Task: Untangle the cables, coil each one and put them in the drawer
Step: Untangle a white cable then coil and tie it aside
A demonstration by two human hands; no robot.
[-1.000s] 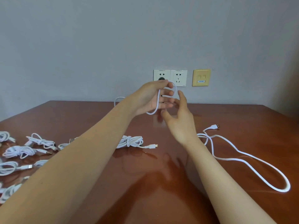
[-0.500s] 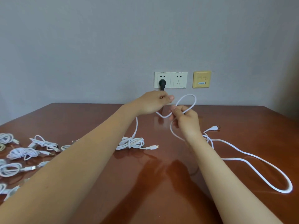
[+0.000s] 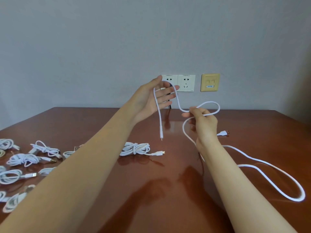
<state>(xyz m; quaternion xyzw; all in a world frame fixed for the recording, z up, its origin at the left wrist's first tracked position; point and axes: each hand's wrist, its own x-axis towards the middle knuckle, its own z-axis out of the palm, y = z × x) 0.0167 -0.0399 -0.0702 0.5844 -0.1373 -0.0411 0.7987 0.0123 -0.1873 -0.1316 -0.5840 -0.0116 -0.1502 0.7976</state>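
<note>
2 hands (image 3: 151, 96) (image 3: 203, 125), 1 loose cable (image 3: 160, 123), at least 8 coiled cables (image 3: 136, 148), 2 sockets (image 3: 186, 83).

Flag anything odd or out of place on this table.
Only the white cable: uncoiled, it sprawls in loose loops across the right side of the table, draped over the left hand and pinched by the right hand, while the other cables lie in coiled bundles.

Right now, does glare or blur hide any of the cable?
Head view: the cable reads sharp between left hand and right hand; the glossy table mirrors the arms, with a pale sheen under the hands, hiding nothing; coiled cables at left look softer.
</note>
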